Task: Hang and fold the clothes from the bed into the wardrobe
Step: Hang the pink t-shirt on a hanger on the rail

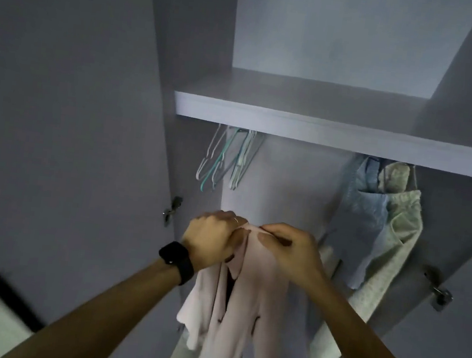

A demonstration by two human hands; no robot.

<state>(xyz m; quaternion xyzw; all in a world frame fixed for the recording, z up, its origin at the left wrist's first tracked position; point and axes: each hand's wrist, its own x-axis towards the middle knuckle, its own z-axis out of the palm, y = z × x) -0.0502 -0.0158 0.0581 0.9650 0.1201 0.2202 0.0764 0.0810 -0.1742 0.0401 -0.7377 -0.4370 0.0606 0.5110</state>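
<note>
I stand at the open wardrobe (pixel 338 132). A pale pink garment (pixel 246 299) hangs down in front of me, held up by its top edge. My left hand (pixel 210 241), with a black watch on the wrist, grips the top of the garment on the left. My right hand (pixel 288 249) pinches the top of it on the right, fingers curled. Both hands sit close together below the shelf. Any hanger inside the pink garment is hidden by the fabric and my hands.
Several empty wire hangers (pixel 225 159) hang under the shelf at the left. A light blue garment (pixel 364 212) and a pale grey-green one (pixel 395 228) hang at the right. The wardrobe doors (pixel 56 127) stand open on both sides, with metal hinges (pixel 171 208).
</note>
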